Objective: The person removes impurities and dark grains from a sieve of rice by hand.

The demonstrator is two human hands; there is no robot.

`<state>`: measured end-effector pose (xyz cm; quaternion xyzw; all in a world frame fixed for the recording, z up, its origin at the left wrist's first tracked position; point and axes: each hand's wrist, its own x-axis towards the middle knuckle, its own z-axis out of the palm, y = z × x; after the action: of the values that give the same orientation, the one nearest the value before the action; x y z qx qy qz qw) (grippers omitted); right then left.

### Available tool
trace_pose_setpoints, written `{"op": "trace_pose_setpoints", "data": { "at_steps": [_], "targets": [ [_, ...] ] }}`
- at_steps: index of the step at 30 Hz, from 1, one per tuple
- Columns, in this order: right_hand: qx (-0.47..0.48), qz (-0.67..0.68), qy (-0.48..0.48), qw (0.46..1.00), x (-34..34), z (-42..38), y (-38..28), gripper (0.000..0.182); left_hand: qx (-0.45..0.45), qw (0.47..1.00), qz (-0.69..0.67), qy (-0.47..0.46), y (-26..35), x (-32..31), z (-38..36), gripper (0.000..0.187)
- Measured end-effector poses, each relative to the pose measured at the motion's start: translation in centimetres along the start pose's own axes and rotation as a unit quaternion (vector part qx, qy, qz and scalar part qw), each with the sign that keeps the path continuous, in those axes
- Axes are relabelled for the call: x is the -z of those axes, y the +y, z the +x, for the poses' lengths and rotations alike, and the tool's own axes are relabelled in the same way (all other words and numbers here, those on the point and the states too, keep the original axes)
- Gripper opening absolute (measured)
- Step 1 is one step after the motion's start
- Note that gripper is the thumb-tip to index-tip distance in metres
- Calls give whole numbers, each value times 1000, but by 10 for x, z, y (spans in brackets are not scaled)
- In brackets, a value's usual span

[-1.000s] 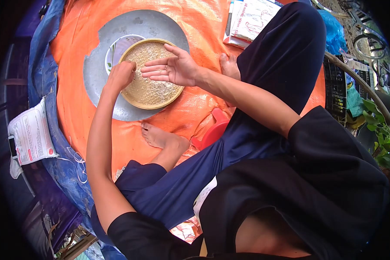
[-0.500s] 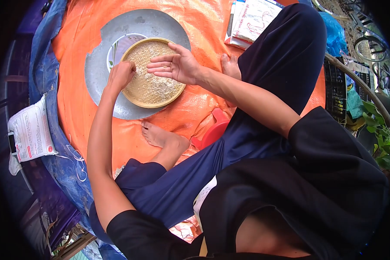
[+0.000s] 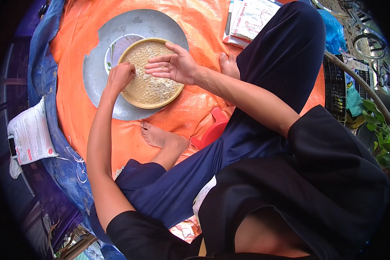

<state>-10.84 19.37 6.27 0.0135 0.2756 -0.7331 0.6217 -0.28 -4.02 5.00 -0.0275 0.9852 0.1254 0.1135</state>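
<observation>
Resting on grain (image 3: 148, 86) in round tray (image 3: 136, 102): left hand (image 3: 120, 76), curled closed at tray's near-left rim. Hovering over grain: right hand (image 3: 172, 65), open, fingers spread. Tray sitting on metal disc (image 3: 117, 34), on orange sheet (image 3: 195, 21).

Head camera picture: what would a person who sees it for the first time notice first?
The eye goes first to the bright orange tarp covering the ground, and to the round yellow-rimmed tray of pale grain on a grey metal disc near the top. Both hands work over the tray: the left hand is closed at its left rim, and the right hand is spread open above the grain.
</observation>
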Motion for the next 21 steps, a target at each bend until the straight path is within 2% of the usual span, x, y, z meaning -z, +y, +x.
{"op": "trace_pose_setpoints", "data": {
  "at_steps": [6,15,18,20,21],
  "targets": [
    [2,1,1,1000,0,0,0,77,-5,1000,-18,-13,-3,6,0,9],
    [-6,-3,12,1000,2,1,1,74,74,980,-184,-36,-13,21,2,12],
    [-46,-38,90,994,1,4,3,70,77,985,-145,-43,-18,21,9,18],
    [-61,-37,123,990,0,1,3,67,38,984,-172,-29,-27,14,11,20],
    [-51,-48,110,991,7,5,5,66,36,983,-181,-22,-24,15,11,20]
  ]
}}
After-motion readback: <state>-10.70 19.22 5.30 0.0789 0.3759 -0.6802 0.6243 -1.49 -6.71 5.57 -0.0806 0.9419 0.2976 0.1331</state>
